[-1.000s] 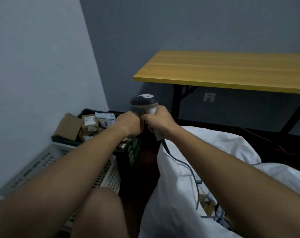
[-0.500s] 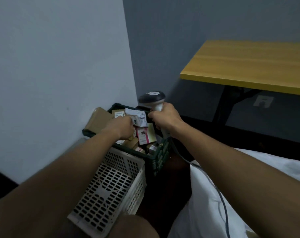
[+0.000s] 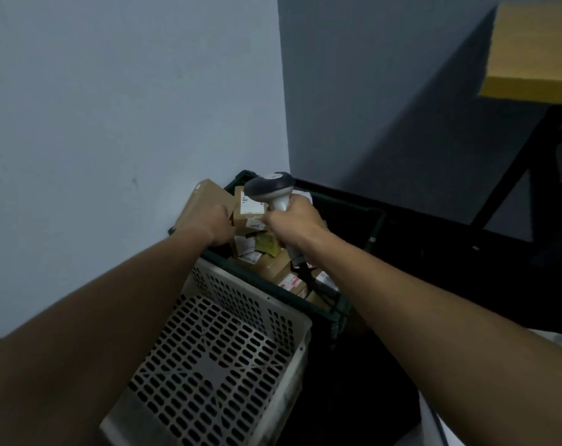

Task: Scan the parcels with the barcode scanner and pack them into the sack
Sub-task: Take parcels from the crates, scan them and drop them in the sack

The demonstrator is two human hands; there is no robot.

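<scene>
Both bare forearms stretched forward and converging. Left hand (image 3: 216, 224) curled knuckles-up, fingers hidden. Right hand (image 3: 295, 220) fisted, its grip closed round a pale handle, wrist slightly bent, just beside the left.

A dark green crate (image 3: 341, 312) of parcels (image 3: 275, 268) sits in the corner, a perforated grey basket (image 3: 215, 365) just nearer.

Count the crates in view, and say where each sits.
2. A dark green crate full of parcels stands in the wall corner; a white perforated crate, upside down or on its side, lies right in front of it, nearer the person. Others may be out of frame.
</scene>
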